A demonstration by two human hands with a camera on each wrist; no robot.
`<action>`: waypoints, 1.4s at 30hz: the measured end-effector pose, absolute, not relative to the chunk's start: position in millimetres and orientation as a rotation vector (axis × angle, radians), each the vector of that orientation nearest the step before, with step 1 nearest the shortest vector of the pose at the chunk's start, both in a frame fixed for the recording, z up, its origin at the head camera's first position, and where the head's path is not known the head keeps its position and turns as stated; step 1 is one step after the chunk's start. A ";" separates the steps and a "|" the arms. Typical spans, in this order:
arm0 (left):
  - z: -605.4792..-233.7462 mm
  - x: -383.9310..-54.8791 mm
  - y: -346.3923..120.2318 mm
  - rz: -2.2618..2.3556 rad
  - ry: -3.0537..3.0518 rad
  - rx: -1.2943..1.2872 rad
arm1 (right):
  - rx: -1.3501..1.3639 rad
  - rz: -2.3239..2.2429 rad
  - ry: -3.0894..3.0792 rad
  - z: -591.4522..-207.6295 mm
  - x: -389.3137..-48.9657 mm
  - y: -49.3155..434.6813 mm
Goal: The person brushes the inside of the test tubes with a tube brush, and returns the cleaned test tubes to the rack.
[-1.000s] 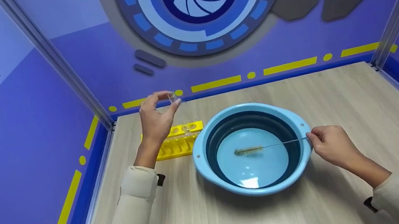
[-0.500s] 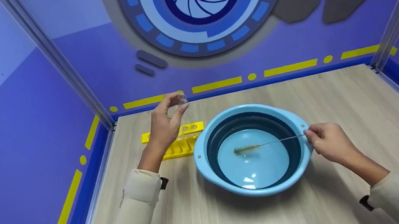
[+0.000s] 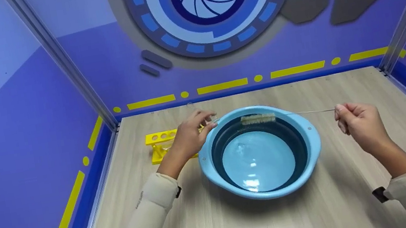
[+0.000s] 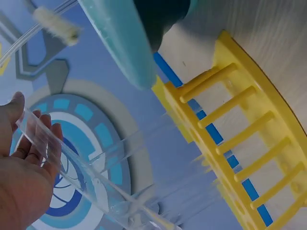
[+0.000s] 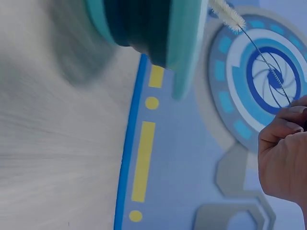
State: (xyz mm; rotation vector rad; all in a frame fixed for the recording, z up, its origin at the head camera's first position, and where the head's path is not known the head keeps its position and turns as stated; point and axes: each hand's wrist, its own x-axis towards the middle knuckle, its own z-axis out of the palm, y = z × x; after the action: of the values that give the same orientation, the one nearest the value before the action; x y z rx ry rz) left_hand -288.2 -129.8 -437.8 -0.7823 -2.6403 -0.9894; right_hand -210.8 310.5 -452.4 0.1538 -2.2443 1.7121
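Note:
My left hand (image 3: 190, 135) holds a clear test tube (image 4: 79, 165) near the basin's left rim. In the left wrist view the tube slants down and right from my fingers, with thumb and fingers on either side of its end. My right hand (image 3: 363, 123), beyond the basin's right side, pinches the thin wire handle (image 5: 266, 62) of a test tube brush (image 3: 258, 119). The pale bristles hang over the back part of the blue collapsible basin (image 3: 314, 145), apart from the tube. Water in the basin reflects light.
Behind my left forearm stands a yellow test tube rack (image 3: 160, 138), partly hidden by the hand. Clear tubes (image 4: 139, 139) stick out of it in the left wrist view. Printed panels (image 3: 89, 66) wall in the wooden table (image 3: 285, 223) at the back and sides.
The brush has come up out of the water as my right hand moved right and away from me. My left hand has shifted right with the test tube, closer to the basin.

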 end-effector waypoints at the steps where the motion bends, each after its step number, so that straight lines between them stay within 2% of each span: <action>1: -439.4 -288.5 -129.0 -0.965 -2.649 -0.787 | 0.159 1.765 -2.201 -450.7 -211.2 311.7; 13: -450.5 -291.8 -116.9 -1.013 -2.634 -0.796 | 0.210 2.187 -1.824 -452.4 -211.7 309.4; 24: -454.9 -295.5 -104.8 -1.187 -2.516 -0.777 | 0.270 2.232 -1.806 -459.9 -210.7 302.7; 33: -450.2 -296.5 -97.0 -1.132 -2.540 -0.785 | 0.363 2.258 -1.782 -461.9 -210.3 301.3; 42: -451.1 -294.7 -90.4 -1.199 -2.558 -0.775 | 0.285 2.195 -1.906 -463.2 -211.9 299.2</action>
State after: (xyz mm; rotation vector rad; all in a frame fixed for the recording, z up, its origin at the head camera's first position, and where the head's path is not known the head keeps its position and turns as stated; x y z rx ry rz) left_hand -294.7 -90.4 -451.1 -0.7748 -2.5583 -1.1990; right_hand -211.9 299.2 -463.2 0.2850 -1.9064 2.1950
